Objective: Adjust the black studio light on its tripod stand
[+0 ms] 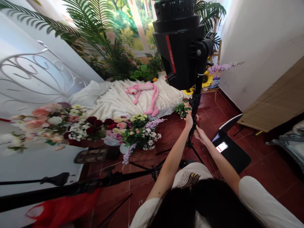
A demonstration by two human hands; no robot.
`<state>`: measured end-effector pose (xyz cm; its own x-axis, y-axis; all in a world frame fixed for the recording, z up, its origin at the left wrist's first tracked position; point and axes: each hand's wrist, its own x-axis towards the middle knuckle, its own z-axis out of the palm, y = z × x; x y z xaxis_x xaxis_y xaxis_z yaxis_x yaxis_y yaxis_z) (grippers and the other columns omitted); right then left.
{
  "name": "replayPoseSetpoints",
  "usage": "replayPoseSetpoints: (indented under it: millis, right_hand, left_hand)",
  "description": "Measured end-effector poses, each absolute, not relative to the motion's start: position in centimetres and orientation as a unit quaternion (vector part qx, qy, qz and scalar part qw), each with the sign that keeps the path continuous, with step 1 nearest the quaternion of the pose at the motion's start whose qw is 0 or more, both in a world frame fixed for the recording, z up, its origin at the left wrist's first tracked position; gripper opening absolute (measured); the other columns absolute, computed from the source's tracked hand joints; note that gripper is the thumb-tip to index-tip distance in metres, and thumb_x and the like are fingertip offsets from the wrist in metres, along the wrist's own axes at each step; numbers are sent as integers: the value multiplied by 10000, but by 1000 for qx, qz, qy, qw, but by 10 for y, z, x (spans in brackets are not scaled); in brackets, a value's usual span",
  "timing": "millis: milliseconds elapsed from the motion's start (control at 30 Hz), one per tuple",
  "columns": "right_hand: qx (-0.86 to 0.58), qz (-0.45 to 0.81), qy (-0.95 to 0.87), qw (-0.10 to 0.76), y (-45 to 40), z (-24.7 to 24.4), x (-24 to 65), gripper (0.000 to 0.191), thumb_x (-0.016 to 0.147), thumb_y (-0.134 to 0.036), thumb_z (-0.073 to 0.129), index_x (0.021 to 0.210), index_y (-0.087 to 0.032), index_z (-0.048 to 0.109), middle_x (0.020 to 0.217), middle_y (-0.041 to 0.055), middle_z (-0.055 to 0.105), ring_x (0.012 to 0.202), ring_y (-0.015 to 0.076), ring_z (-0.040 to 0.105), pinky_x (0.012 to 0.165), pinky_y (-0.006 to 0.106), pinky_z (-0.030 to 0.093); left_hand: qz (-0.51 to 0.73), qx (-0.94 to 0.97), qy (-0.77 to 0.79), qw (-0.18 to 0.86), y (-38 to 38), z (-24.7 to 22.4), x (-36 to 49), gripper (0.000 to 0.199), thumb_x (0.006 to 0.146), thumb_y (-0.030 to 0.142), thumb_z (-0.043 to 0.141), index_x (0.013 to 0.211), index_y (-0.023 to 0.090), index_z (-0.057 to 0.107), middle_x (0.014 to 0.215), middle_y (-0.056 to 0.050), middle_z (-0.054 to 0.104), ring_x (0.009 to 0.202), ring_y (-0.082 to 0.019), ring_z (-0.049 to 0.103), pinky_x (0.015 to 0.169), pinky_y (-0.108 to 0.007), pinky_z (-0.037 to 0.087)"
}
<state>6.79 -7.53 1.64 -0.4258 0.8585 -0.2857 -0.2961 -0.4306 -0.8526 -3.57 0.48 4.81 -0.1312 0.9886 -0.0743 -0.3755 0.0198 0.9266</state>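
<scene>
Before me a black studio light (181,53) with a red stripe sits on top of a black light stand (197,90). My left hand (189,121) is wrapped round the stand's pole, below the lamp. Slightly lower, the fingers of my right hand (200,134) close on the same pole from the right; their tips are partly hidden. The stand's legs spread over the floor below my hands.
A bed with a white cover (114,98) holds a pink plush toy (144,87). Artificial flowers (136,131) stand at its front. A black chair (234,155) carries a phone (221,147) on my right. Another black stand (114,179) crosses the left, above a red bag (68,209).
</scene>
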Motion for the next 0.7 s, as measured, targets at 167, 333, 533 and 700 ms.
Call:
replayPoseSetpoints:
  millis: [167, 333, 533, 700]
  right_hand:
    - [-402, 770, -353, 346, -96, -4, 60, 676, 612, -690, 824, 634, -219, 340, 490, -121, 300, 420, 25, 212, 401, 181, 127]
    - [-398, 789, -349, 313, -107, -10, 44, 620, 630, -670, 805, 650, -211, 388, 497, -114, 352, 426, 30, 235, 416, 185, 162]
    - [-377, 808, -371, 261, -102, -8, 14, 627, 623, -665, 797, 639, -219, 356, 506, -109, 332, 441, 39, 237, 412, 180, 155]
    - [-341, 820, -419, 189, -98, -8, -34, 629, 632, -695, 770, 641, -227, 349, 506, -111, 295, 426, 43, 206, 393, 185, 151]
  left_hand:
    - [605, 331, 517, 506, -35, 6, -56, 386, 930, 480, 482, 1048, 178, 691, 1186, -112, 725, 1052, -195, 681, 924, -312, 518]
    - [451, 200, 637, 592, -148, -72, -113, 410, 937, 405, 423, 1204, 189, 646, 1285, -149, 695, 1039, -215, 706, 991, -396, 503]
    - [454, -42, 725, 516, -293, -123, -198, 216, 871, 312, 474, 890, 217, 667, 935, -111, 762, 862, -234, 733, 831, -390, 553]
    - [585, -146, 755, 259, -348, -103, -251, 226, 840, 399, 515, 801, 193, 600, 698, -89, 628, 700, -269, 685, 671, -416, 540]
